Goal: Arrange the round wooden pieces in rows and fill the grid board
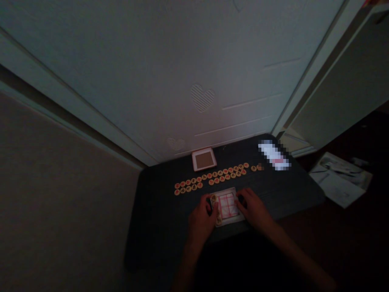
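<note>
A shallow white box (232,221) lies near the front edge of the dark table, with a folded sheet (229,205) printed with pink-red lines inside it. Along its left inner side sits a column of round xiangqi pieces (213,198), partly covered by my fingers. My left hand (203,219) is curled round the box's left side, its thumb over the rim by the pieces. On the opposite side, my right hand (253,207) has its bent fingers closed at the right rim. Beyond the box, two rows of xiangqi pieces (209,176) lie flat, with red or dark characters.
A box lid (204,159) with a brown panel lies at the back of the table (158,227), near a white panel with embossed hearts (202,97). A blurred-out bright object (273,155) lies at the back right. Papers (340,178) are on the right, below table level.
</note>
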`<state>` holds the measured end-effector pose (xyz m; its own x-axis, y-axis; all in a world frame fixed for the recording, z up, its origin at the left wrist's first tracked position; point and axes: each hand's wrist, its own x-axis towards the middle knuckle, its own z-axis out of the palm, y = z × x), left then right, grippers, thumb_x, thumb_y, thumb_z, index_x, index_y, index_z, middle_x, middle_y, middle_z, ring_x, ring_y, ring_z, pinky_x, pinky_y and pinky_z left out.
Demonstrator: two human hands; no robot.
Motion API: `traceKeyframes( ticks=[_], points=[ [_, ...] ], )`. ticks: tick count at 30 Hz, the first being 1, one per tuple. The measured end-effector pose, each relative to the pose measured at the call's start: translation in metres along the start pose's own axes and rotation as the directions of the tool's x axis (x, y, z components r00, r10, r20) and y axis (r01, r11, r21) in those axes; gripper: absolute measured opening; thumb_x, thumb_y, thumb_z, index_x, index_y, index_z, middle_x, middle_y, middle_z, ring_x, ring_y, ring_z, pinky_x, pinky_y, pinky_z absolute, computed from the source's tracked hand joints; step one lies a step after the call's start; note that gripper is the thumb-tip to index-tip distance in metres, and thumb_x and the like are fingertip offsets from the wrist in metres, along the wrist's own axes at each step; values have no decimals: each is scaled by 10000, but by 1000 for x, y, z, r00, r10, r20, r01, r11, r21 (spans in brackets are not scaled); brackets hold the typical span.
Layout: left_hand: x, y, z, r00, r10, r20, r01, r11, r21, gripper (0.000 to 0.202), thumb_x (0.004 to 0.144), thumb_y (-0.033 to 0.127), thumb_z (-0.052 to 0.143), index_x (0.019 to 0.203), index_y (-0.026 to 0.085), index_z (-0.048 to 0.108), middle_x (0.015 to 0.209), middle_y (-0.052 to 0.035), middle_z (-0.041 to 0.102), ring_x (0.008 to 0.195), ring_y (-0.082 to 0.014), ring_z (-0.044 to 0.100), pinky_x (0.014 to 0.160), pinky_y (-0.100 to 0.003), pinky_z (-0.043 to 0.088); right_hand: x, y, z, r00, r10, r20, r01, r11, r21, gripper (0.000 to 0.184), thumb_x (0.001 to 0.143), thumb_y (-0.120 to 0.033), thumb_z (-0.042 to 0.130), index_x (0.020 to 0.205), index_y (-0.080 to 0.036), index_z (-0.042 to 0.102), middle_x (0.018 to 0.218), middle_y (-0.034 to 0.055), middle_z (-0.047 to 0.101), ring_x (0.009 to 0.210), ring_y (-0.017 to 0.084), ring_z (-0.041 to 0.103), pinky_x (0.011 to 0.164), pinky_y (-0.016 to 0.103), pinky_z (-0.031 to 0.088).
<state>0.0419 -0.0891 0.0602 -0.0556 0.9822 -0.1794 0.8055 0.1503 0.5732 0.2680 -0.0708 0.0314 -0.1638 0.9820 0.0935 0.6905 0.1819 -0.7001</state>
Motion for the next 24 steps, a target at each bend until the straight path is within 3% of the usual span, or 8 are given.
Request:
traceKeyframes(
  ticks=[5, 13, 16, 19, 22, 24],
  points=[
    [6, 0, 7, 998, -56, -27, 57, 998, 39, 262, 958, 474, 512, 1100, 254, 511, 791, 27, 659, 721, -163, 659, 600, -254, 352, 3, 0, 0, 1000, -7, 27, 7, 1000, 12, 110, 883, -193, 590, 975, -236, 631, 956, 30, 641, 773, 168, 640, 726, 284, 511],
    [5, -3, 4, 999, -33, 1, 33, 999, 23, 173, 981, 407, 494, 1069, 259, 510, 809, 20, 685, 735, -159, 676, 609, -245, 374, 4, 2, 0, 997, 76, 20, -77, 994, 79, 98, 907, -290, 583, 973, -223, 612, 883, 22, 655, 727, 168, 637, 704, 288, 504],
    [10, -8, -7, 998, -49, -42, 48, 999, -17, 213, 990, 430, 475, 1088, 252, 537, 858, -5, 709, 775, -168, 691, 645, -251, 421, 5, 5, -2, 995, 100, -9, -99, 989, 110, 157, 912, -329, 577, 1015, -219, 621, 869, 25, 671, 733, 175, 646, 706, 294, 513],
    [25, -18, -26, 987, -31, -158, 28, 999, -24, 247, 984, 435, 479, 1109, 243, 572, 898, -23, 716, 806, -181, 688, 721, -278, 479, 7, 11, -4, 991, 113, -72, -102, 985, 140, 182, 919, -348, 562, 1017, -211, 631, 890, 39, 685, 758, 186, 657, 725, 310, 523],
    [47, -30, -47, 961, 69, -267, -57, 997, 54, 236, 965, 402, 505, 1083, 236, 623, 1008, -47, 723, 906, -202, 672, 844, -325, 503, 9, 18, -4, 983, 120, -140, -96, 981, 166, 194, 929, -363, 550, 1002, -207, 640, 895, 51, 692, 759, 193, 661, 718, 320, 531],
    [61, -37, -58, 950, 157, -271, -122, 982, 142, 234, 956, 383, 521, 1057, 228, 665, 1076, -70, 718, 1029, -233, 642, 945, -366, 483, 9, 22, -2, 979, 115, -169, -84, 980, 179, 197, 933, -366, 547, 998, -207, 645, 889, 55, 696, 757, 196, 663, 707, 318, 535]
  ],
)
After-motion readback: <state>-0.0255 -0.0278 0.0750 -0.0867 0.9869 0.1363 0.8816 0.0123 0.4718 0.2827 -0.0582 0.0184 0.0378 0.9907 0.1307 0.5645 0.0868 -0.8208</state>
